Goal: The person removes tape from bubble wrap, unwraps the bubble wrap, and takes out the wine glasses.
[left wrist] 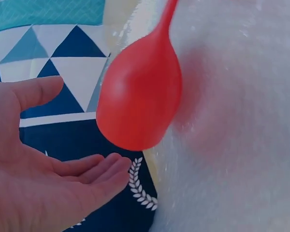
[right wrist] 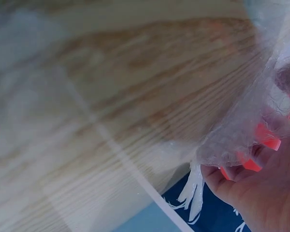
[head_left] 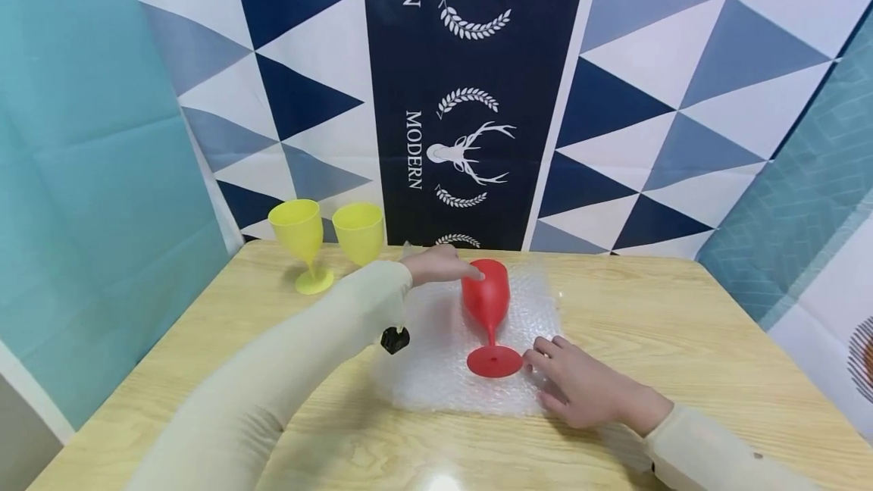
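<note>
A red plastic goblet (head_left: 486, 301) lies on its side on a sheet of bubble wrap (head_left: 436, 370), its foot towards me. Beside the rim end of its bowl is my left hand (head_left: 439, 265), reaching in from the left. The left wrist view shows that hand (left wrist: 48, 164) with thumb and fingers spread, a gap between them and the goblet (left wrist: 140, 96). My right hand (head_left: 583, 385) is by the goblet's foot, fingers loosely bent at the wrap's right edge. Clear wrap (right wrist: 227, 140) overlaps those fingertips in the right wrist view, with red showing between them.
Two yellow goblets stand at the back left of the wooden table (head_left: 655, 309): one (head_left: 297, 229) fully visible, the other (head_left: 359, 233) partly behind my left sleeve. A patterned cloth (head_left: 470, 97) hangs behind the table's back edge, with a teal cloth (head_left: 89, 173) at the left.
</note>
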The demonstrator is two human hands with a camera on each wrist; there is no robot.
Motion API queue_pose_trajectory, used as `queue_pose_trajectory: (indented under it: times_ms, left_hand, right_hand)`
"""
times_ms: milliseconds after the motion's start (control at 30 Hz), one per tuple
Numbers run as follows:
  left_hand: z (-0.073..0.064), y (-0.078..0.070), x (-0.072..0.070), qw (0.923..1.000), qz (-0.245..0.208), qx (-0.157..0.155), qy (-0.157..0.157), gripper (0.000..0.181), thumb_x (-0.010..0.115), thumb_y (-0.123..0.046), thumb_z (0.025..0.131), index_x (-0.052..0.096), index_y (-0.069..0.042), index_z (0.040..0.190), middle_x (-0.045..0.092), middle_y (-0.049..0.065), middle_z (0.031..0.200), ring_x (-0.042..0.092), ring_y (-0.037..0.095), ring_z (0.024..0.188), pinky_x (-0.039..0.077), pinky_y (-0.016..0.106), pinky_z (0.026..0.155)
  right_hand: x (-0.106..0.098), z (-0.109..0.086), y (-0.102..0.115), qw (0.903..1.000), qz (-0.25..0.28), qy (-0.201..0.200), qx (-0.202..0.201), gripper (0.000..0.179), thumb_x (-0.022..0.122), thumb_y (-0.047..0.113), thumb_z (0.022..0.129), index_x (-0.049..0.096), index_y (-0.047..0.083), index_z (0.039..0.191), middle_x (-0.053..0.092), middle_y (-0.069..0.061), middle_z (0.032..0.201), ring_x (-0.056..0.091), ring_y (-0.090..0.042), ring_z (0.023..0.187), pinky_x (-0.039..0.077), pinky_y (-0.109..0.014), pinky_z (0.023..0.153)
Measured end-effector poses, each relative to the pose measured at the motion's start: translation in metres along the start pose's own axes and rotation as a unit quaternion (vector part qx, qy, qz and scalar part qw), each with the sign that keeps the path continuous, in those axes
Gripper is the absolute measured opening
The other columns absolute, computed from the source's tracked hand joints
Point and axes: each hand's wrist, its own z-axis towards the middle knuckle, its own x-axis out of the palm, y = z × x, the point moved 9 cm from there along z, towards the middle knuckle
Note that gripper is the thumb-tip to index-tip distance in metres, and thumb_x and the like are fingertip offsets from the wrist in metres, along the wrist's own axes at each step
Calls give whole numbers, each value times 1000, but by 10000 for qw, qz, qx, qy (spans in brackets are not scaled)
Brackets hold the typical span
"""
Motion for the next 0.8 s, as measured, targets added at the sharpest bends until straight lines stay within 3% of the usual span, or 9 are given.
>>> queue_pose_trajectory:
  times_ms: [233,433,600,800]
  left_hand:
    - [8,6,6,9949,-902,-412,191,64,65,-47,81,48,-16,134,49,6,136,46,33,127,42,47,107]
    - [9,9,8,9784,-1863,-890,60,64,67,-47,79,49,-21,135,47,5,142,46,36,128,42,47,108]
    - [6,6,12,9735,-2052,-1013,-9,62,65,-47,80,50,-20,134,49,6,138,48,37,126,45,47,106]
    - [19,8,22,9663,-2348,-1056,-73,61,65,-46,79,51,-14,129,52,7,131,48,38,123,47,46,104]
  right_hand:
    - [5,1,1,9999,17,-59,-79,44,71,29,80,55,20,120,56,9,108,47,-7,94,52,-35,85]
    - [6,1,1,9999,92,-44,-79,42,70,28,81,54,21,119,55,10,108,47,-7,95,52,-36,85]
    - [7,0,0,9998,185,19,-37,42,70,28,81,54,22,119,55,10,108,46,-6,94,52,-34,84]
    - [6,-2,1,9999,128,-39,-106,42,70,27,81,53,21,118,55,10,106,44,-6,92,51,-32,83]
